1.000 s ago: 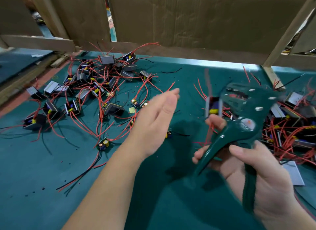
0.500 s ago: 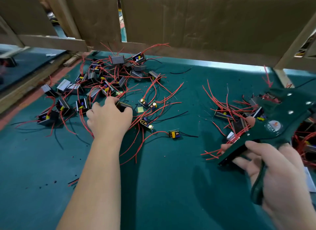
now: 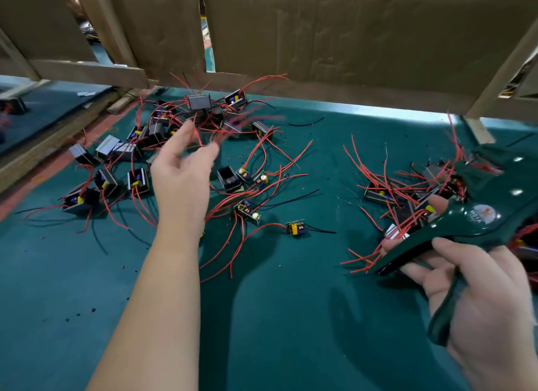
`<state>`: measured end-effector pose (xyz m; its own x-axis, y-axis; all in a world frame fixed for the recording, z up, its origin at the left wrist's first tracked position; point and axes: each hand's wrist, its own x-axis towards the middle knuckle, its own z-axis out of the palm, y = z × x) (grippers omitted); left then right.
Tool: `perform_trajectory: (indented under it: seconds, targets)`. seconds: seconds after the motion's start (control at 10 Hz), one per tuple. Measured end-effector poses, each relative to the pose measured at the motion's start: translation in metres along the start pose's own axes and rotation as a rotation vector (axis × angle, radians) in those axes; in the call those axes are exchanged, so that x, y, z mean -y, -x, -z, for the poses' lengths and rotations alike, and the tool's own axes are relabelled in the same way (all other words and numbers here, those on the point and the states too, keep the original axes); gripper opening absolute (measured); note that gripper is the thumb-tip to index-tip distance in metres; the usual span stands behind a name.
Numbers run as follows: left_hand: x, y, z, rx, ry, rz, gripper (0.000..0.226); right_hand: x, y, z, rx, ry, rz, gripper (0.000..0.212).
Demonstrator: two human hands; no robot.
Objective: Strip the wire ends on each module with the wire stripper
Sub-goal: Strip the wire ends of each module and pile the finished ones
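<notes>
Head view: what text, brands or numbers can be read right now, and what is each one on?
Round label on the stripper: one short brand word, beginning with what looks like "W", too blurred to read for certain.
Modules: any markings on their parts are too small to read.
Cardboard: no print shows.

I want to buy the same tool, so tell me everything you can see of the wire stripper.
The wire stripper is dark green and glossy, plastic-looking, with a broad head bearing silvery rivets and a round pale label. Its two long handles stand apart. The right hand grips them, holding it tilted in the air, head up over the right-hand modules. The head's tip is blurred.
</notes>
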<state>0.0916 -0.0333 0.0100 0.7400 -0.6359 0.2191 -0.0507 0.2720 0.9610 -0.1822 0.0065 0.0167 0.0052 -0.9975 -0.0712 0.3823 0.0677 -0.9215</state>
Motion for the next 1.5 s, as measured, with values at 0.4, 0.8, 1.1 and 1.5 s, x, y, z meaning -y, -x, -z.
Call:
perform_trajectory:
  seconds: [0.4, 0.8, 1.1, 1.5]
  targets:
    - [-0.006, 0.003, 0.003, 0.326, 0.193, -0.097, 0.047, -0.016, -0.016, 0.014, 0.089, 0.013, 0.2, 0.038]
    - [0.008, 0.009, 0.001, 0.157, -0.612, -0.203, 0.011, -0.018, -0.016, 0.014, 0.104, -0.011, 0.174, 0.037]
    - [0.004, 0.028, -0.021, 0.136, -1.187, -0.172, 0.058, -0.018, -0.016, 0.014, 0.108, 0.004, 0.166, 0.038]
    - [0.014, 0.033, -0.031, 0.163, -0.714, -0.376, 0.009, -0.017, -0.016, 0.011, 0.095, 0.012, 0.122, 0.035]
